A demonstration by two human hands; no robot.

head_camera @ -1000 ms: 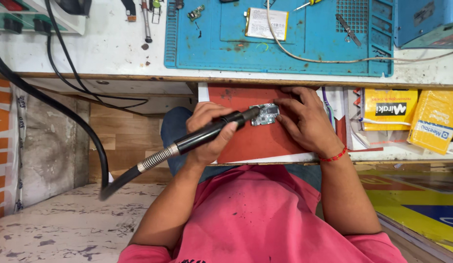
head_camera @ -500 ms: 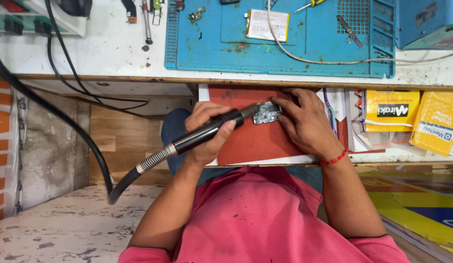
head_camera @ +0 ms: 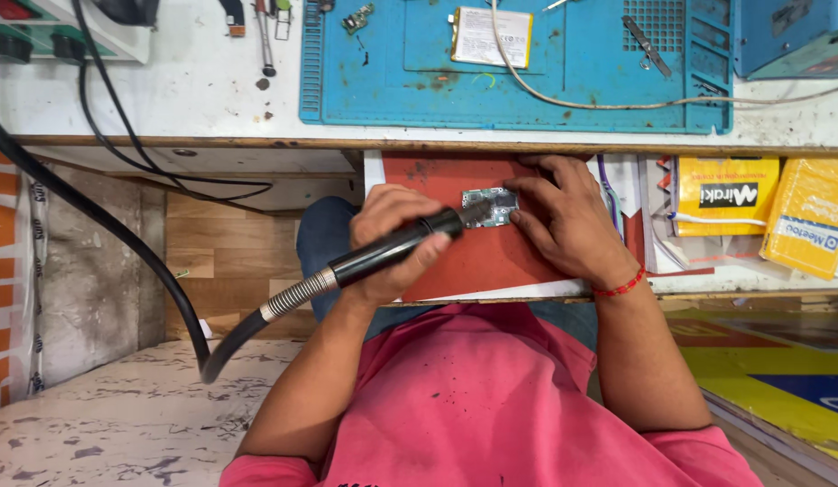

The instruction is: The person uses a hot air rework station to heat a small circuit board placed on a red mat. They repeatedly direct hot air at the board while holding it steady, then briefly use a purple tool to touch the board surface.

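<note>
Little has moved since earlier: only the black hose (head_camera: 121, 261) has swung slightly. Seen from above, the left hand (head_camera: 387, 239) grips a black hot-air wand (head_camera: 396, 251), its tip over a small circuit board (head_camera: 489, 207) on a red mat (head_camera: 491, 261). The right hand (head_camera: 567, 221) presses the board's right edge with curled fingers.

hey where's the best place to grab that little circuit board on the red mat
Probably the circuit board is best taken by its bare right and far edges, coming from the right as the right hand does. It lies flat on the red mat, and the nozzle in the left hand covers its left end.
</note>
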